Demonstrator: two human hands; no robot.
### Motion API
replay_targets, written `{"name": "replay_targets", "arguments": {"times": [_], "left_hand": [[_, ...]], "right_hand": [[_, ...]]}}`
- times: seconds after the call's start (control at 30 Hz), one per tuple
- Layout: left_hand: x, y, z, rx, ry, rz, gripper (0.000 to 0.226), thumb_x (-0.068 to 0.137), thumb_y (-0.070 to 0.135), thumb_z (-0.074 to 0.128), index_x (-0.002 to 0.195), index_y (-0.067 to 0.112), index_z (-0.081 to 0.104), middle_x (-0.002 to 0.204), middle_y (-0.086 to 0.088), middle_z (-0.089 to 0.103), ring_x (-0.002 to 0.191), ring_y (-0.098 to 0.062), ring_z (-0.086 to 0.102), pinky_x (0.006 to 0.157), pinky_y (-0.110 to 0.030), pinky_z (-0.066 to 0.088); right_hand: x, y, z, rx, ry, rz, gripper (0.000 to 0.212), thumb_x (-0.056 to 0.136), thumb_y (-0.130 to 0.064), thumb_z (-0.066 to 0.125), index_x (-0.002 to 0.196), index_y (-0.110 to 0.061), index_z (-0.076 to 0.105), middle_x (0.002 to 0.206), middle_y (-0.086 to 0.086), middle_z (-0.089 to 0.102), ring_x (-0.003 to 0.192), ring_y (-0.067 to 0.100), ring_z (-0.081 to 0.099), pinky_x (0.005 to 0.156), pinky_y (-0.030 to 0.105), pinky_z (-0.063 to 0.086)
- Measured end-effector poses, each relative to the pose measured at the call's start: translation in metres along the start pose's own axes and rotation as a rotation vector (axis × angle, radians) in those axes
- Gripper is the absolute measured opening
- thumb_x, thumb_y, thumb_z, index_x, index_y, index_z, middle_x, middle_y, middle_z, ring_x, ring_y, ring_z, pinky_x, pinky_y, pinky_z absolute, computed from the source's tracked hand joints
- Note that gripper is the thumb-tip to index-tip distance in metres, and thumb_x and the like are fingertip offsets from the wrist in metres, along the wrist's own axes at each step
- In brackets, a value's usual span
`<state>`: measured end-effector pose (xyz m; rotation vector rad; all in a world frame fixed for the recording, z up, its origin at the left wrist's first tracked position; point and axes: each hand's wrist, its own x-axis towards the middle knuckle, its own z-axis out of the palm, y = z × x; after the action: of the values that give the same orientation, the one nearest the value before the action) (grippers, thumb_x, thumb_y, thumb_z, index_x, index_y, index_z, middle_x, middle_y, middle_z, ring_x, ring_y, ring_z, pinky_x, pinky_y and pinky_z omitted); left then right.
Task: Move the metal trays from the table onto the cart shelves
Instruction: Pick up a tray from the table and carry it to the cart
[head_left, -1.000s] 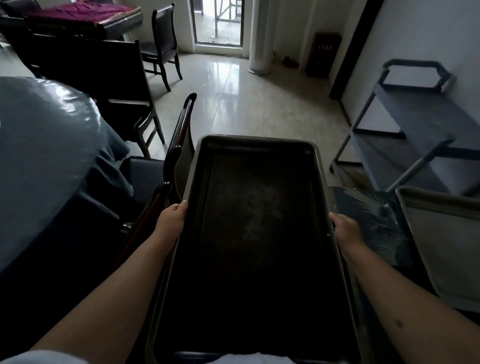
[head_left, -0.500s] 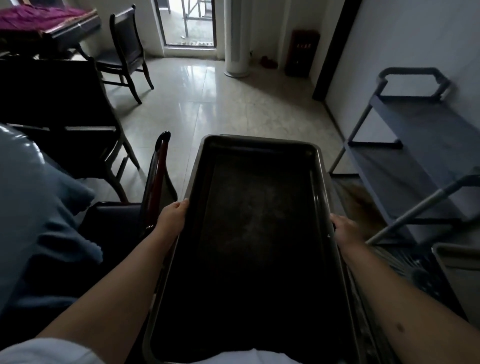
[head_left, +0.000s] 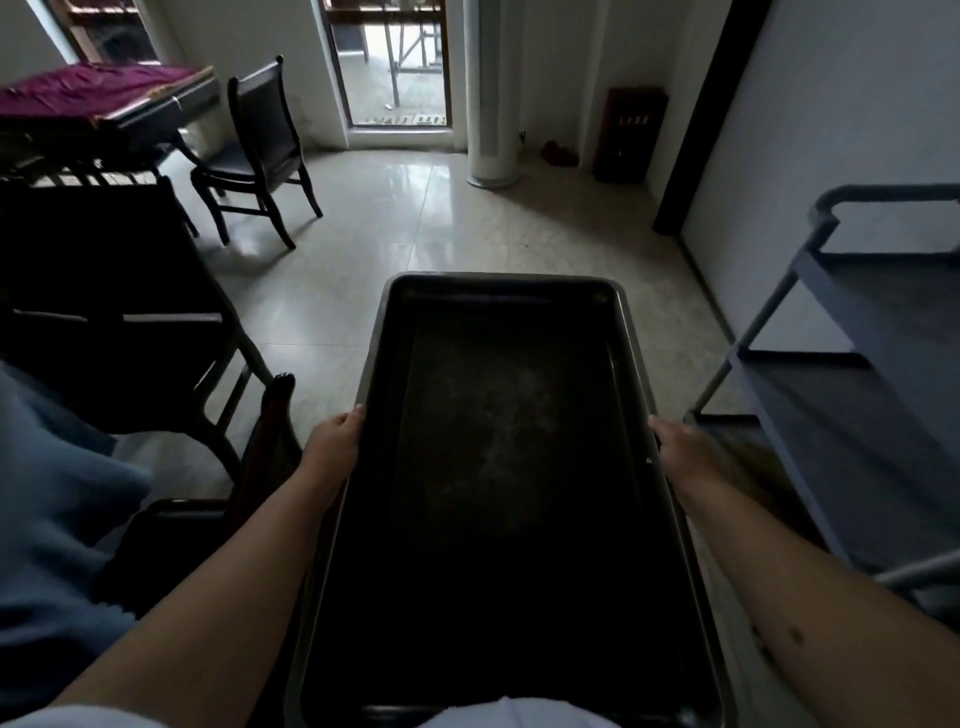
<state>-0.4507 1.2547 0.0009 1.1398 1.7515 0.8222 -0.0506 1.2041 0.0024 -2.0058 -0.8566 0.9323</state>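
the metal tray (head_left: 511, 467) is up off any surface, carried lengthwise in front of the person's body, its near end against the white shirt and its far end pointing out over the floor. the left hand (head_left: 332, 441) is clamped on the tray's left long rim about halfway along, thumb lying on top of the lip and the rest of the fingers tucked under, out of sight. the right hand (head_left: 680, 449) grips the opposite rim at the matching spot, closed around the edge in the same way. both forearms run straight forward along the tray's sides, elbows in, wrists level.

to do this carry well, i'd say keep the tray flat and the grip even, then turn to the tray's right, where the grey cart (head_left: 852, 395) stands near its far right corner with bare shelves. the long side should go in parallel to the shelf, clear of the cart's uprights. left of the tray a dark chair (head_left: 275, 415) back sits just beside the left wrist, so the swing is best made away from it.
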Motion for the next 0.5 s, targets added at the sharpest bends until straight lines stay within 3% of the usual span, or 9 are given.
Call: {"name": "replay_targets", "arguments": {"times": [0.17,0.4,0.5], "left_hand": [[0.044,0.030,0.025,-0.010,0.012,0.001,0.047,0.103,0.041,0.046,0.108,0.002,0.071,0.099,-0.018,0.072,0.095,-0.033,0.068,0.090,-0.048,0.055],[0.132,0.073,0.061,-0.032,-0.053,0.031,0.048,0.104,0.039,0.045,0.111,-0.002,0.070,0.101,-0.022,0.071,0.095,-0.035,0.068,0.088,-0.047,0.055],[0.184,0.098,0.081,-0.020,-0.122,0.039,0.048,0.103,0.042,0.046,0.110,0.001,0.070,0.097,-0.019,0.071,0.089,-0.032,0.068,0.079,-0.042,0.056]], "right_hand": [[0.063,-0.018,0.006,-0.023,-0.030,-0.030,0.038,0.096,-0.027,0.049,0.104,0.006,0.067,0.111,0.027,0.064,0.107,0.037,0.058,0.091,0.040,0.043],[0.147,-0.041,0.017,0.015,0.056,-0.014,0.037,0.095,-0.027,0.051,0.103,0.004,0.069,0.111,0.027,0.065,0.108,0.036,0.059,0.093,0.042,0.044],[0.181,-0.054,0.017,0.038,0.116,0.021,0.037,0.095,-0.030,0.050,0.101,0.001,0.068,0.108,0.023,0.065,0.102,0.033,0.060,0.081,0.034,0.042]]}}
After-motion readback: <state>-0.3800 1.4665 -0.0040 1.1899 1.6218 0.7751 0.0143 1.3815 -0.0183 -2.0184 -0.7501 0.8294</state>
